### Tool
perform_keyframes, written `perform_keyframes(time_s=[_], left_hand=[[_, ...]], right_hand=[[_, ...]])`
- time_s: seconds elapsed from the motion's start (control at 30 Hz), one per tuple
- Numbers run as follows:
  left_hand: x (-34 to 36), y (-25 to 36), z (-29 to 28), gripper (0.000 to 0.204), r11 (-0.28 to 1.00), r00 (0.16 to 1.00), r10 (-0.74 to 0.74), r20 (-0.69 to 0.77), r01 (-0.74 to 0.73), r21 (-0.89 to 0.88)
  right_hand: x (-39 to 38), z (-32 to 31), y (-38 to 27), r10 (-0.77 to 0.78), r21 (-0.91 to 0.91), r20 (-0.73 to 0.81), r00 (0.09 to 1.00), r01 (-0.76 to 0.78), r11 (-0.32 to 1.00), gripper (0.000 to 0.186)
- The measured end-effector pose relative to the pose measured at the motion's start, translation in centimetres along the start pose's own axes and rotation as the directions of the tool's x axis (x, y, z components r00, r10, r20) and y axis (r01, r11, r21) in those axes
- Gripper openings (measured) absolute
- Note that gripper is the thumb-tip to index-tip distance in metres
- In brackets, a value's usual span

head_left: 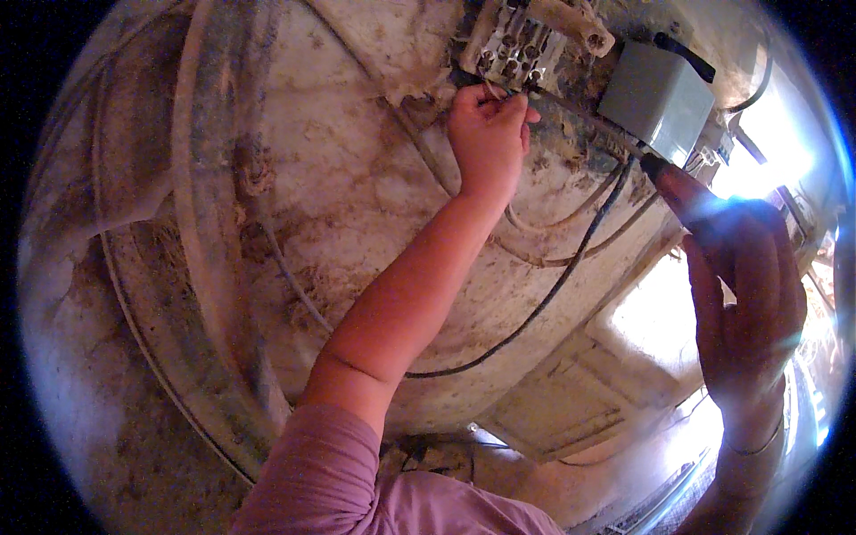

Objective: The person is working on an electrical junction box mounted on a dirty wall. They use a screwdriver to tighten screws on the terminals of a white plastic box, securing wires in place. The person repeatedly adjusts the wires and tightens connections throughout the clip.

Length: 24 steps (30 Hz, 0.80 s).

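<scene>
An old switch base with metal terminals (519, 52) is fixed on the dirty wall at the top, its cover off. My left hand (486, 138) reaches up to its lower edge, fingers pinched together around a wire (491, 90) at the terminals. From the right, my right hand (744, 276) grips a screwdriver (655, 167) by its dark handle. The screwdriver's thin shaft slants up and left toward the terminals near my left fingertips. Its tip is too small to make out clearly.
A grey switch box (660, 98) with a black lever sits right of the terminals. A black cable (571, 272) and brown cables (593, 254) loop below it. A thick curved pipe (201, 205) runs down the left. Bright light glares at the right.
</scene>
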<state>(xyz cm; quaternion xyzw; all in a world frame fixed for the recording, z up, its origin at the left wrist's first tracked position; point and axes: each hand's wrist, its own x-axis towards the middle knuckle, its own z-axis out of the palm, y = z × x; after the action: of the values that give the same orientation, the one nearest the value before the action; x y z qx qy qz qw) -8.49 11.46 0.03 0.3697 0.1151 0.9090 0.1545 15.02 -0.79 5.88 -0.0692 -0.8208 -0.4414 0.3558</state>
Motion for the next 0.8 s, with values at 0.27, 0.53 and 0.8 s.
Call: perform_keyframes(time_s=[0.27,0.53,0.8], left_hand=[[-0.08,-0.33,0.15,0.014,0.999,0.999,0.003,-0.043,-0.005,-0.037],[-0.02,-0.33,0.12,0.013,1.000,0.999,0.008,-0.045,-0.008,-0.004],[-0.03,-0.41,0.00,0.014,0.998,1.000,-0.010,-0.017,0.009,-0.055]], right_hand=[[0.02,0.16,-0.30,0.022,-0.003,-0.013,1.000,-0.022,1.000,0.017],[0.05,0.38,-0.29,0.063,0.108,-0.060,0.996,-0.057,0.993,0.018],[0.34,0.12,-0.32,0.018,0.058,-0.065,0.998,-0.015,0.998,0.019]])
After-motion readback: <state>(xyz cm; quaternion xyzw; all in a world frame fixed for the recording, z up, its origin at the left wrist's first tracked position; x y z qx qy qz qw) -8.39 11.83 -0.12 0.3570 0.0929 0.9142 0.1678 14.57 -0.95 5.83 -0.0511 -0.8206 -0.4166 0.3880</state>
